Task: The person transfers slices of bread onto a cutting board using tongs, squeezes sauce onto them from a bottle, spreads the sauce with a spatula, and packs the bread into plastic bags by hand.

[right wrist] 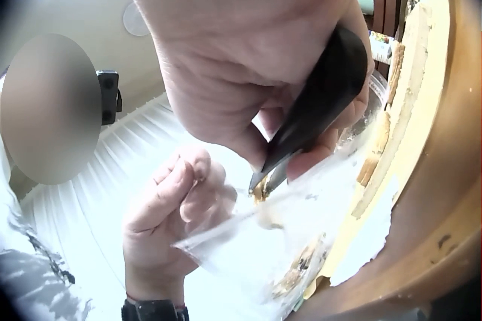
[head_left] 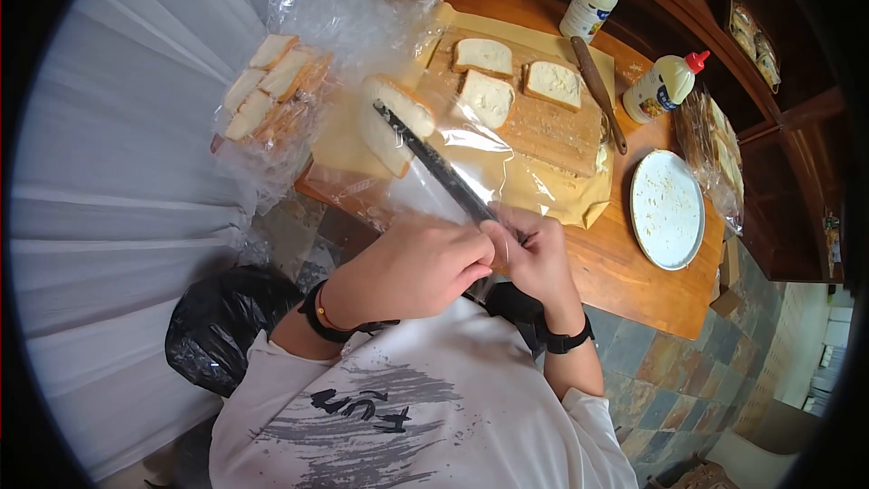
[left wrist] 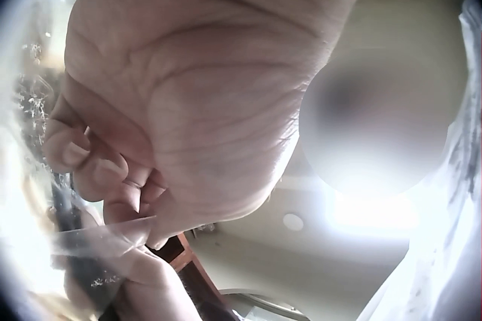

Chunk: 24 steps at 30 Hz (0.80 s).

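Observation:
My right hand [head_left: 534, 258] grips a long black utensil [head_left: 444, 172], possibly tongs, with pale crumbs along it. Its far end overlaps a bread slice [head_left: 403, 118] at the left of the board. Clear plastic bag film [right wrist: 248, 242] spreads beneath my hands, and a loose corner hangs near the right fingers. My left hand [head_left: 412, 263] is close against the right hand in the head view, its fingers curled. In the right wrist view the left hand [right wrist: 169, 212] shows its fingertips drawn together, with nothing visible between them.
Three bread slices [head_left: 489, 100] lie on a wooden cutting board [head_left: 552, 140], beside a brown-handled tool [head_left: 593, 81]. Two red-capped bottles [head_left: 665, 86] stand behind. A crumb-strewn plate [head_left: 668, 208] sits right; bagged bread [head_left: 272, 81] lies left. A black bag [head_left: 226, 326] is beside me.

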Available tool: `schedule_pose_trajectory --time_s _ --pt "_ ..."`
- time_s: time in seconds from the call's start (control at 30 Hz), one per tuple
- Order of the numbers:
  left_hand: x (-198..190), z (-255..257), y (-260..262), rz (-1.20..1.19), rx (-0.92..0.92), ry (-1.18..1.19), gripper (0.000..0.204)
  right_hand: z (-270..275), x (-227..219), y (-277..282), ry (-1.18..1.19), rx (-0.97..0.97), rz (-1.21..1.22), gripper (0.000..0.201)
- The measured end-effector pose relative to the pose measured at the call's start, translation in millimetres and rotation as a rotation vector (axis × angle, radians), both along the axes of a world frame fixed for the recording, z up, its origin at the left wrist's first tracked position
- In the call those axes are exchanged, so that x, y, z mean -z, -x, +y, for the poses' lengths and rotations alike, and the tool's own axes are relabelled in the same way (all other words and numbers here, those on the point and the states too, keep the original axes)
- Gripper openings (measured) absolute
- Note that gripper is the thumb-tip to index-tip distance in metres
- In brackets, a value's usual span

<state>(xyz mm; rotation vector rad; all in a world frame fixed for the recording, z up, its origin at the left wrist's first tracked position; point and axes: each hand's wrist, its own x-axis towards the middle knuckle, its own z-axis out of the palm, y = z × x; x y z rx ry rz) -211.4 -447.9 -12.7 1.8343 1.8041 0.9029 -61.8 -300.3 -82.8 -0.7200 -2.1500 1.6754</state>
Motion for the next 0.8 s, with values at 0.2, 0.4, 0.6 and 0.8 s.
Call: schedule_pose_trajectory --time_s 0.2,0.4,0.6,0.8 --pt "-1.5 -4.7 -3.1 -0.034 0.024 -0.008 0.011 2.5 6.6 4.2 -0.039 -0.005 0.045 0.031" --pt "-4.6 -7.4 -2.2 -0.113 0.021 0.019 0.01 -11.9 13.9 9.7 0.024 0.162 0.098 0.03" --pt "-18.0 -16.5 9.7 -0.211 0.052 0.083 0.01 -12.4 23.0 2.9 0.049 0.117 0.146 0.027" --pt "3.1 -20.6 111.5 0.103 -0.801 -0.479 0.022 -19.5 -3.3 -3.0 0.032 0.126 0.255 0.016"
